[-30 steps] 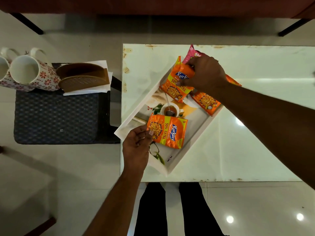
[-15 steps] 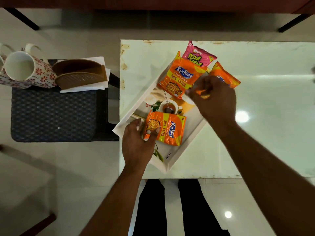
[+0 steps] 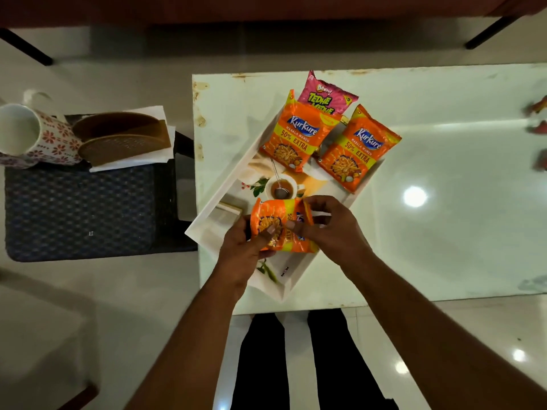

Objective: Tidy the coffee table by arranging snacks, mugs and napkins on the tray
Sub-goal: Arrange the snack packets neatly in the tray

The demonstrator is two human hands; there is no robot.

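White worktop (image 3: 458,232) carries our tray (image 3: 229,180). At the tray's near end our left grip (image 3: 245,250) and right grip (image 3: 328,229) both pinch one crumpled orange packet (image 3: 279,221), left grip nearer us; bare tray floor lies just beyond, two matching packets (image 3: 299,134) at its far end.

**Your surfaces and what sits on them**

Your white coffee table (image 3: 444,232) stands on the pale tiled floor (image 3: 118,291), glossy, with rust-like stains along its left and far edges. The white tray (image 3: 211,207) lies on it at an angle, its left corner jutting past the table's left edge. At the table's far right edge you have a few red things (image 3: 537,108), too cropped to identify. Left of the table, a dark woven stool (image 3: 80,211) carries a floral mug (image 3: 35,134) and a brown napkin holder (image 3: 124,137) on white napkins (image 3: 154,113).
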